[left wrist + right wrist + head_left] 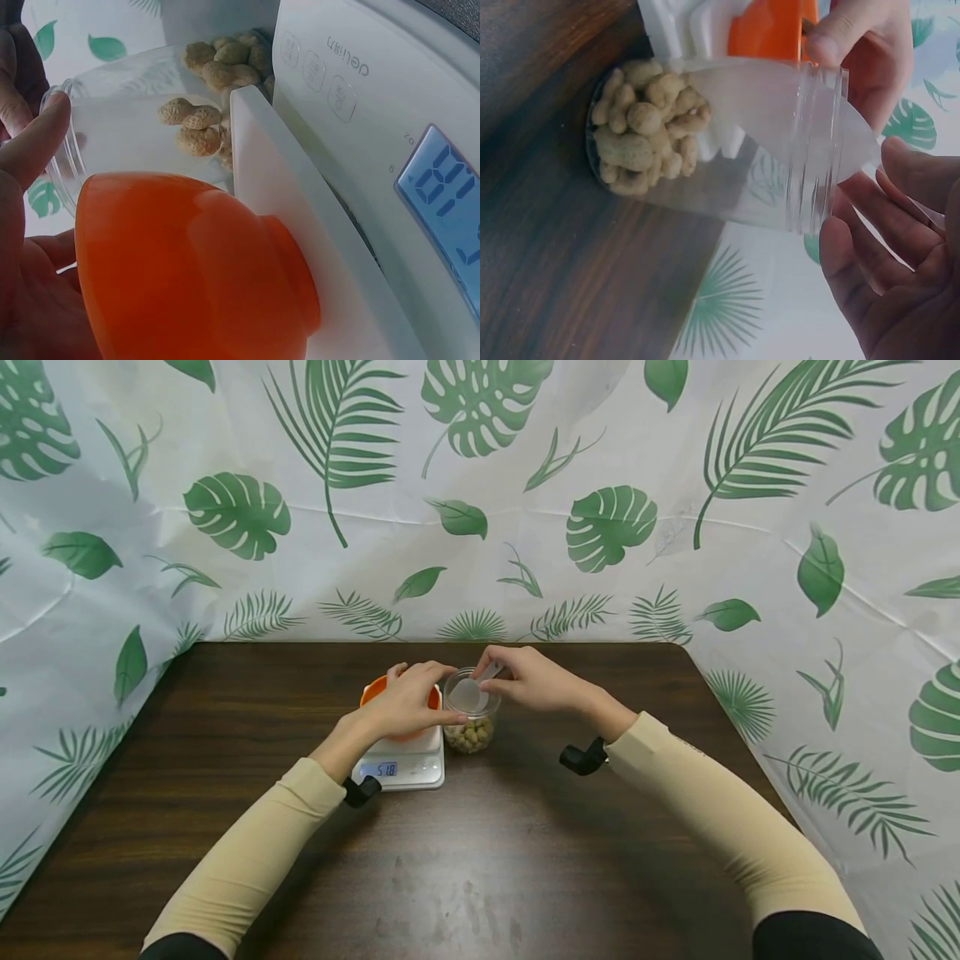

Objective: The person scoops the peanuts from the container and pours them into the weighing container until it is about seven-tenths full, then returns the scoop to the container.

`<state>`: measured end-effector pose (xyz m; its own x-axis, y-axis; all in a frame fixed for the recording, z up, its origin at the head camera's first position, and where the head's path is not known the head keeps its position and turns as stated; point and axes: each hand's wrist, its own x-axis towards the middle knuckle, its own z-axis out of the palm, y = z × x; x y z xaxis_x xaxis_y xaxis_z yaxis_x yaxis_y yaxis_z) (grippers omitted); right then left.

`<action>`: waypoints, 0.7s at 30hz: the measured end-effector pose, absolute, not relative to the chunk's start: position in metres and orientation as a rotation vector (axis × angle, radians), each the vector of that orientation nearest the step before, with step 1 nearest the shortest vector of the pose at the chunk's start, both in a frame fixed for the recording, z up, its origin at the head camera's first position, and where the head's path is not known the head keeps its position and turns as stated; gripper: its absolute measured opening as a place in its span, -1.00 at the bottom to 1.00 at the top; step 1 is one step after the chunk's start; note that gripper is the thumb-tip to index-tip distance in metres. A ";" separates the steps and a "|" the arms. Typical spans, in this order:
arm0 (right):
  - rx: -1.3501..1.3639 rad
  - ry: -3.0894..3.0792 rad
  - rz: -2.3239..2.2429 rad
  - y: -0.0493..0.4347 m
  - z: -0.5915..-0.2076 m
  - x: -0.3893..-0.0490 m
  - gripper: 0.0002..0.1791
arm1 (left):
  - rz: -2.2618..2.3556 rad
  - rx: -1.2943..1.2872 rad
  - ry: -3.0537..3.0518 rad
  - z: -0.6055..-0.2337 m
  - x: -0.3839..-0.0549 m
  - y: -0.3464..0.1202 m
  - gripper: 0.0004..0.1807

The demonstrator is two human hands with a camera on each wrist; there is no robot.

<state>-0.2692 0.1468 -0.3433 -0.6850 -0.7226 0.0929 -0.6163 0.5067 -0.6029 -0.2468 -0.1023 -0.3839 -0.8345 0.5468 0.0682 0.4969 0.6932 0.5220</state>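
Observation:
A clear jar (742,196) with unshelled peanuts (649,127) in its bottom stands upright on the table, right beside a white kitchen scale (431,774). My left hand (401,703) reaches over an orange bowl (172,262) on the scale's platform and holds the jar's rim between thumb and fingers. With the fingertips of my right hand (536,679) I pinch the handle of a translucent white scoop (780,112). Its bowl dips through the jar's mouth, above the peanuts. In the head view my left hand hides part of the orange bowl.
The dark wooden table (480,860) extends in front and to both sides. Behind it hangs a white leaf-print sheet (525,527). The scale's lit display (378,769) shows digits. Dark wrist mounts (583,758) sit at both wrists.

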 end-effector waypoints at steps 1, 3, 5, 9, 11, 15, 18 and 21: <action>-1.158 2.572 -0.931 0.147 -0.344 -0.269 -0.83 | 0.823 0.867 2.805 -0.384 -0.247 -0.102 -0.11; -1.159 2.568 -0.947 0.146 -0.345 -0.270 -0.84 | 0.822 0.866 2.807 -0.384 -0.247 -0.102 -0.10; -1.140 2.578 -0.963 0.147 -0.346 -0.270 -0.84 | 0.821 0.864 2.807 -0.384 -0.246 -0.102 -0.10; -1.085 2.604 -1.023 0.150 -0.349 -0.272 -0.84 | 0.826 0.869 2.801 -0.384 -0.246 -0.102 -0.11; -1.062 2.609 -1.061 0.152 -0.350 -0.273 -0.84 | 0.832 0.872 2.800 -0.384 -0.246 -0.102 -0.12; -1.034 2.597 -1.109 0.155 -0.350 -0.274 -0.83 | 0.844 0.875 2.797 -0.384 -0.246 -0.103 -0.13; -0.991 2.559 -1.168 0.158 -0.349 -0.274 -0.82 | 0.849 0.875 2.795 -0.385 -0.246 -0.103 -0.14; -0.922 2.525 -1.247 0.161 -0.349 -0.275 -0.81 | 0.847 0.868 2.796 -0.387 -0.247 -0.103 -0.15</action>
<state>-0.2750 0.1609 -0.3493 -0.7919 -0.6009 0.1082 -0.4513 0.4567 -0.7667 -0.2471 -0.1030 -0.3869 -0.8336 0.5477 0.0720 0.4956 0.6838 0.5355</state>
